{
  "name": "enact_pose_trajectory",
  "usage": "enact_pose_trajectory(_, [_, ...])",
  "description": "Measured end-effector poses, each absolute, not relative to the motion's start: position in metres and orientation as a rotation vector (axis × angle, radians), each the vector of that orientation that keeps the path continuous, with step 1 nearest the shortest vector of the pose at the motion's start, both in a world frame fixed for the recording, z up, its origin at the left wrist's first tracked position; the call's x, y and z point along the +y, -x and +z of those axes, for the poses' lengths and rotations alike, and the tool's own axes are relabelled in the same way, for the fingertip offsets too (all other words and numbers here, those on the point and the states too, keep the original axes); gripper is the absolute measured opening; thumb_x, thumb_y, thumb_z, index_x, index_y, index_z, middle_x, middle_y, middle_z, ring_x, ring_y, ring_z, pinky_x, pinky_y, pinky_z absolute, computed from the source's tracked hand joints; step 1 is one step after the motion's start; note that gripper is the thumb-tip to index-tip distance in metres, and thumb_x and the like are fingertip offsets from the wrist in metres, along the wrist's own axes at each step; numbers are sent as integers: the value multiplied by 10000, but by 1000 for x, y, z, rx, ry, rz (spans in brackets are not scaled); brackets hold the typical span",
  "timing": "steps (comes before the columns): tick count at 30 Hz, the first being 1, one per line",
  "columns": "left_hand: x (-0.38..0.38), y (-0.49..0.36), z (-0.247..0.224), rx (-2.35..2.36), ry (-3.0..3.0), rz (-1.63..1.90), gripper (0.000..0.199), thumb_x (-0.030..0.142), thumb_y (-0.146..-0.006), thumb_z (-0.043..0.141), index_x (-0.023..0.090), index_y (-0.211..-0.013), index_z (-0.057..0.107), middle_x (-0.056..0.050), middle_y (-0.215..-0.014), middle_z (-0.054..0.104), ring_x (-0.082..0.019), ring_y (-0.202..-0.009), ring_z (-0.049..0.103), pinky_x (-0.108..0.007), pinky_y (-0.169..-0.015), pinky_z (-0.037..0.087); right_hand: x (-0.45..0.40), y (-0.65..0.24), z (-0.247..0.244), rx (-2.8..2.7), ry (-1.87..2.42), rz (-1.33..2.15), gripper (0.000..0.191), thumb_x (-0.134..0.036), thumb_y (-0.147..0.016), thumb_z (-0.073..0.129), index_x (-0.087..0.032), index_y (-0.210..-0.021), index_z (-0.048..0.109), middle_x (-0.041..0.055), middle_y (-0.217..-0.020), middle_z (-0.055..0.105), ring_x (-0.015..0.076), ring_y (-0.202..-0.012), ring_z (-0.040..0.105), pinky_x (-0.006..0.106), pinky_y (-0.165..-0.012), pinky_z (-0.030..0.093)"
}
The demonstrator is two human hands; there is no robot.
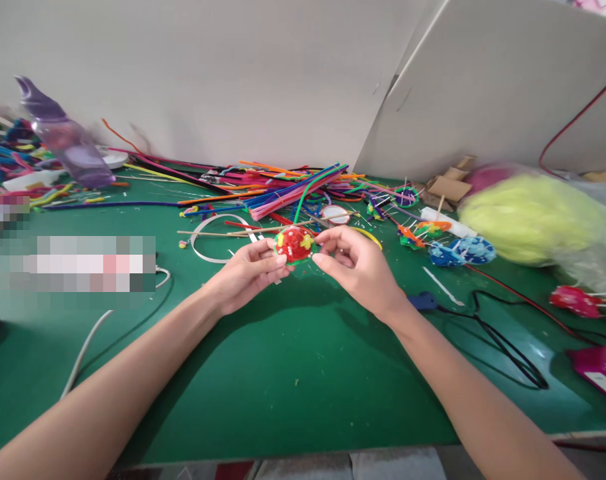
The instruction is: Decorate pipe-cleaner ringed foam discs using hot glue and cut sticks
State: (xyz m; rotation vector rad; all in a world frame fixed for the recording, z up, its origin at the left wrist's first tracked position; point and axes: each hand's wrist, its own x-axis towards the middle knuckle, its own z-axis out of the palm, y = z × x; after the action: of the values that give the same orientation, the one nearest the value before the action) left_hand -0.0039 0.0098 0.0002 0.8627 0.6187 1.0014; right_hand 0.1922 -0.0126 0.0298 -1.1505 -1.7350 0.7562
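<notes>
My left hand [250, 270] grips the left side of a small round pipe-cleaner craft piece [295, 245], thumb in front and fingers behind. The piece is fuzzy and red, with yellow flower shapes, white dots and a green rim. At its right edge, my right hand [357, 270] has thumb and forefinger drawn together against the rim, the other fingers curled. Whether something tiny lies between those fingertips cannot be made out. Behind the left hand is a pale ring-shaped band [195, 243], and a thin wooden stick [283, 228] lies just beyond the piece.
Bundled pipe cleaners [297, 190] spread along the wall. A purple bottle [70, 140] stands back left. Finished-looking blue [463, 251] and red [575, 301] pieces lie right, near a yellow-green bag [527, 213]. A blue-handled tool [423, 302] with black cord lies by my right wrist.
</notes>
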Motion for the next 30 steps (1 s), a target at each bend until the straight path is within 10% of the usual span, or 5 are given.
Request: enact_pose_trajectory(30, [8,2,-1,595,-923,991,363,114,-683,780,141,-1034,689,-30,-818,701,-125,-768,657,-227,-747,518,-16,-185,27,-1650,1110,865,191,-190,-759,616,-204,-917,511,-25,-753,594,134,-720,569,288,-654,400])
